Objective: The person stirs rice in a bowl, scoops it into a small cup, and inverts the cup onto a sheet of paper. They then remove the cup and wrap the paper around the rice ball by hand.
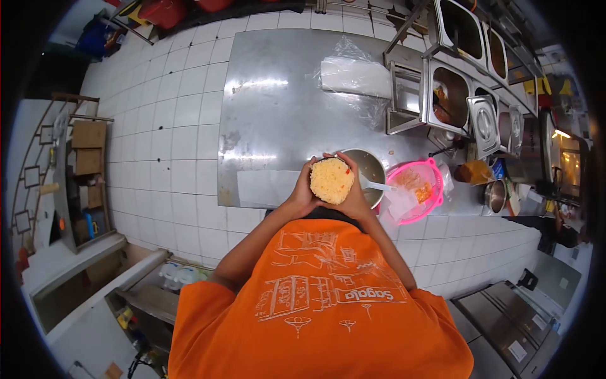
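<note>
A rounded mass of yellowish rice with small red-orange bits sits between my two hands, close in front of my chest. My left hand wraps its left side and my right hand wraps its right side. A thin dark rim shows behind the rice, so it seems to fill a container, mostly hidden by my fingers. Just beyond my right hand is a metal pot, partly covered by that hand. A white spoon lies across the pot, its handle reaching toward a pink basket.
A steel table stands before me. On it are a white sheet and a plastic-wrapped white block. Pale and orange food with white paper lies in the basket. Steel food pans stand in a rack at the right.
</note>
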Action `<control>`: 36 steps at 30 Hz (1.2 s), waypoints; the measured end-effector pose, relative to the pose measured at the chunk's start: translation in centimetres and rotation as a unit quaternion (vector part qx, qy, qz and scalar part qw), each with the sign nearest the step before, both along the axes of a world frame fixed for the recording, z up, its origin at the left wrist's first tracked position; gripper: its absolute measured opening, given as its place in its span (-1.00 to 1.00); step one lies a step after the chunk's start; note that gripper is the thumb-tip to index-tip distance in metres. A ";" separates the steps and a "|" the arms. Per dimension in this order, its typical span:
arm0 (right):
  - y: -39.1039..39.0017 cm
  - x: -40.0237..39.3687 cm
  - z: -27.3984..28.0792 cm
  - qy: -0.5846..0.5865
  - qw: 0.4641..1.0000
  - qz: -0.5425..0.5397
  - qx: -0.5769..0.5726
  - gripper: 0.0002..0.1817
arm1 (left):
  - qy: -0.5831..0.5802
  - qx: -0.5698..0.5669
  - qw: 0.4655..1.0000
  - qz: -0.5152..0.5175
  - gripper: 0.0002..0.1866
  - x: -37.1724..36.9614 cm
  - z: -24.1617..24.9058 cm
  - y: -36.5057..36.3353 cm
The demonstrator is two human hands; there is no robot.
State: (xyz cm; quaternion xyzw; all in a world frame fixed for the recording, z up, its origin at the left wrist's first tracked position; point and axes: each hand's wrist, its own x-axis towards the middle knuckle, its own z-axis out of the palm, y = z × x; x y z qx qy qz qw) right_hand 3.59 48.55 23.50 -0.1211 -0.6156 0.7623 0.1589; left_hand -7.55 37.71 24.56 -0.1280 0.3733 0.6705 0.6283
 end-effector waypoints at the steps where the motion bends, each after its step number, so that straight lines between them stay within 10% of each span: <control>1: 0.2 -0.3 -0.2 0.000 1.000 0.011 0.019 0.51 | 0.020 -0.002 1.000 0.014 -0.33 -0.1 -0.6 0.1; 5: 5.9 2.2 0.6 -0.025 0.995 0.004 0.095 0.28 | 0.006 0.054 0.995 0.087 -0.40 -0.9 -1.6 -1.2; 8: 14.3 5.8 -2.3 -0.259 0.941 -0.166 0.138 -0.59 | 0.002 0.051 0.991 0.125 -0.42 -2.1 -2.3 -2.7; 12: 20.3 6.9 -9.6 -0.245 0.810 -0.118 0.519 -0.79 | -0.035 0.009 0.987 0.154 -0.41 -3.3 -3.2 -3.5; 24: 14.8 5.3 -2.7 -0.255 0.907 -0.133 0.309 -0.89 | 0.053 -0.034 0.992 0.109 -0.41 -2.8 -4.9 -5.0; 30: 8.6 6.2 -1.3 -0.196 0.818 0.059 0.537 -0.76 | 0.039 -0.058 0.996 0.059 -0.42 -2.1 -4.6 -4.6; 36: 2.5 2.0 2.3 -0.156 0.953 0.100 0.240 -0.03 | 0.000 -0.002 0.999 0.054 -0.39 -1.3 -2.8 -3.7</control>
